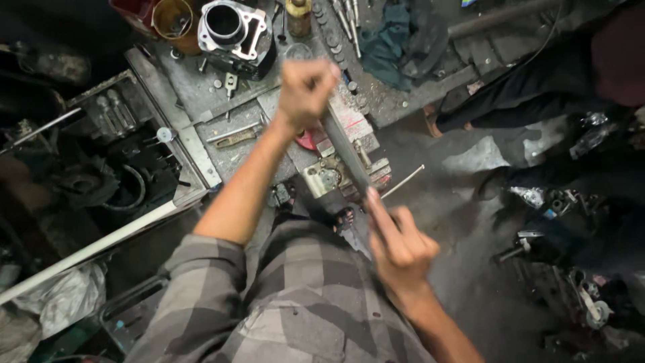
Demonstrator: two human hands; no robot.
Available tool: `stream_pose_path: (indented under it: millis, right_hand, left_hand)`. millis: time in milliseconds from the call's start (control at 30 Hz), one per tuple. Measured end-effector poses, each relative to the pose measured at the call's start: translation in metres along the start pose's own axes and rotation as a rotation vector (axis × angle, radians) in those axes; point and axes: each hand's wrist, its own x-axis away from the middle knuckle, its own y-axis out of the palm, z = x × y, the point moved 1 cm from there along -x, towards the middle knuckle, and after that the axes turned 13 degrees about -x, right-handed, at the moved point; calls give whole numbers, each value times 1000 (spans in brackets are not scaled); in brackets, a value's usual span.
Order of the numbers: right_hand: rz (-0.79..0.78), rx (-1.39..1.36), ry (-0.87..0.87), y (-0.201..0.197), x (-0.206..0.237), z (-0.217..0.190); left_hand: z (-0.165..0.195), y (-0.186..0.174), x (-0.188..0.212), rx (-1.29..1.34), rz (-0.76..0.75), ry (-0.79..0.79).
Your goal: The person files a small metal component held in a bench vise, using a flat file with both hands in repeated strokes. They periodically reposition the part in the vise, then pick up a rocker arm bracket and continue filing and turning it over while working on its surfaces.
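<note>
Two hands share one long flat metal file point(346, 151), which runs on a slant through the middle of the frame, over a red vise point(336, 158) at the edge of the bench point(201, 101). The left hand point(306, 87), upper centre, has its fingers curled shut around the far end; the right hand point(400, 245), lower centre, grips the near end with its fingers wrapped round and the forefinger laid along the blade. What sits in the vise under the file I cannot tell. A slip looks like the main risk: if the file skids off the work, the knuckles of the left hand could strike the vise. That outstretched forefinger also lies close to the file's teeth. Near the upper left stands an engine cylinder point(232, 33), with loose bolts and small parts scattered nearby that a jolt could knock off. Another person's legs point(510, 94) are at the upper right, near the file's line.
</note>
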Motion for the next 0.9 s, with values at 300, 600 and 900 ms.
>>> stream_pose_path:
  millis: [300,600,900]
  right_hand:
    - [68,-107,55,-2,-10,-12]
    - [81,-240,128,40,-42,1]
    - [96,-389,270,-5,8,1]
  left_hand:
    - [3,-20,-17,-84,-111,40]
    - [-45,-29,-58,-70,-127,-108]
    - [31,-6,9,-150,-180,-155]
